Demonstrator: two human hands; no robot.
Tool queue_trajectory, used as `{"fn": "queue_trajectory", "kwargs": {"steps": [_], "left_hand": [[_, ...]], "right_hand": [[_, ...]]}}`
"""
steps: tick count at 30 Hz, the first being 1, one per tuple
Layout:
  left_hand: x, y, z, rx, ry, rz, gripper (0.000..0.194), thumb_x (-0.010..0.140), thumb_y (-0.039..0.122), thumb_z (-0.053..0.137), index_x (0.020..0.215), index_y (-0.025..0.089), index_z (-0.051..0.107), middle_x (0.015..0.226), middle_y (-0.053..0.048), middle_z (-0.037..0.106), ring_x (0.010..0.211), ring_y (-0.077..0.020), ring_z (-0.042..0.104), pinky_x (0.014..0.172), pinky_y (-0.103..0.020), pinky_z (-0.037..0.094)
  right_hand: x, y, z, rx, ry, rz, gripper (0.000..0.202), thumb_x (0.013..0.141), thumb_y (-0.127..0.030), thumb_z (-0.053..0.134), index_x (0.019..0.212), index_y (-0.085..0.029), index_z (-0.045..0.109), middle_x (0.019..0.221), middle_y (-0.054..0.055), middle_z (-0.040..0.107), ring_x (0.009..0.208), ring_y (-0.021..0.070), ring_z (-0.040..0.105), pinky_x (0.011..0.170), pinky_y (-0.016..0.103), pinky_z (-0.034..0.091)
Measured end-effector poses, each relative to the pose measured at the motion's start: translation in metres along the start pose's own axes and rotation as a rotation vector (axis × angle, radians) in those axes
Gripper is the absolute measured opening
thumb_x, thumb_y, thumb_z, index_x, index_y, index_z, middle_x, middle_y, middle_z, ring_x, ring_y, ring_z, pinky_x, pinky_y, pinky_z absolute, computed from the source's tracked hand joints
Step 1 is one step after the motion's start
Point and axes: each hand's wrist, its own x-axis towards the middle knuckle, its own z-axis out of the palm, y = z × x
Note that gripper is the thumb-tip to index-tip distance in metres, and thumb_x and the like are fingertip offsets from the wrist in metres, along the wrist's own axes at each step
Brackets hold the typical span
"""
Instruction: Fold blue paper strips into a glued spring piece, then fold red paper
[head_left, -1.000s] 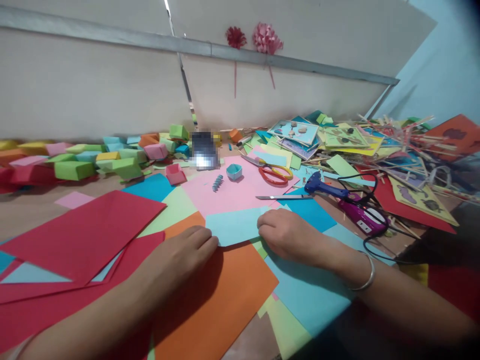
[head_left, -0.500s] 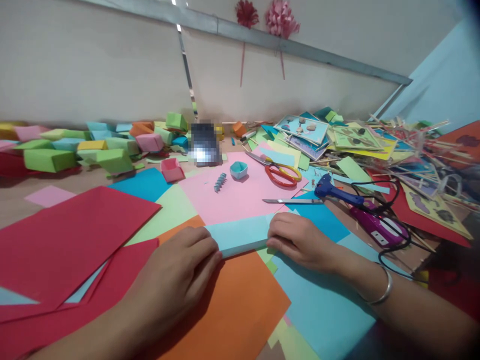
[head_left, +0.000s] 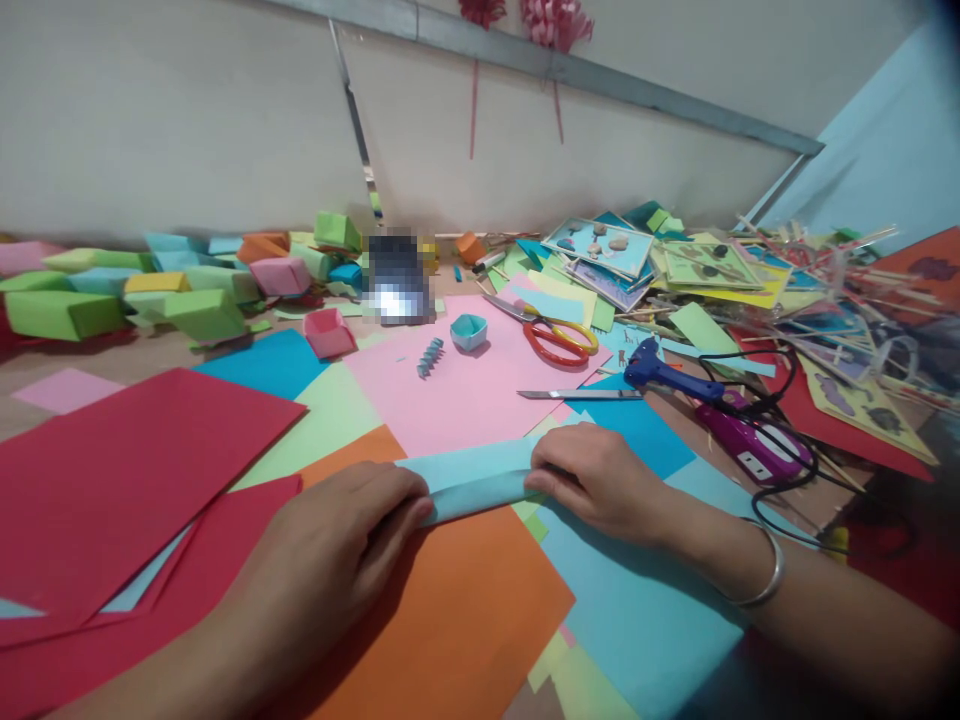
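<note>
A folded strip of light blue paper (head_left: 476,490) stretches between my two hands, just above the table sheets. My left hand (head_left: 367,520) pinches its left end, fingers on top and thumb at the near edge. At the right end, my right hand (head_left: 581,475) grips the strip the same way; a silver bangle (head_left: 769,570) circles that wrist. Beneath lie an orange sheet (head_left: 457,610) and a pink sheet (head_left: 397,400). On the pink one stand a small light blue paper cup (head_left: 469,332) and a curled paper piece (head_left: 430,357).
Beyond my right hand lie a craft knife (head_left: 577,395), scissors (head_left: 555,342), a blue glue gun (head_left: 667,372) and a purple power strip (head_left: 754,440) with black cable. Red sheets (head_left: 150,470) cover the left. Folded paper boxes (head_left: 202,315) line the wall; sticks and cards heap at right.
The near edge of the blue paper strip has turned up between my hands, showing a fold. My left hand has shifted slightly left, and the whole view has tilted slightly down.
</note>
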Motion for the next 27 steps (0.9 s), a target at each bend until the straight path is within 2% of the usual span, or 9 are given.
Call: {"fn": "queue_trajectory", "kwargs": {"steps": [9, 16, 27], "left_hand": [[0.0003, -0.0008, -0.0016, 0.033, -0.061, 0.016, 0.034, 0.096, 0.032, 0.040, 0.066, 0.021, 0.052, 0.060, -0.001, 0.059, 0.054, -0.0171, 0.055, 0.047, -0.026, 0.031], [0.0027, 0.0021, -0.0029, 0.010, -0.078, 0.002, 0.033, 0.096, 0.032, 0.040, 0.068, 0.022, 0.055, 0.061, -0.001, 0.061, 0.056, -0.0179, 0.057, 0.048, -0.026, 0.032], [-0.0008, 0.0017, -0.0047, -0.007, -0.104, -0.045, 0.031, 0.093, 0.034, 0.044, 0.068, 0.022, 0.057, 0.062, -0.002, 0.063, 0.055, -0.0180, 0.057, 0.047, -0.027, 0.036]], "right_hand": [[0.0008, -0.0023, -0.0019, 0.013, -0.045, -0.007, 0.024, 0.098, -0.025, 0.054, 0.075, -0.018, 0.055, 0.073, 0.001, 0.055, 0.069, 0.0142, 0.045, 0.063, 0.027, 0.028], [-0.0003, -0.0062, -0.0026, 0.028, -0.037, 0.040, 0.019, 0.092, -0.020, 0.060, 0.075, -0.018, 0.052, 0.073, 0.000, 0.053, 0.069, 0.0137, 0.045, 0.063, 0.027, 0.028], [0.0008, -0.0076, -0.0027, 0.043, -0.057, 0.072, 0.021, 0.090, -0.019, 0.063, 0.073, -0.019, 0.051, 0.073, -0.001, 0.052, 0.069, 0.0132, 0.045, 0.063, 0.027, 0.028]]}}
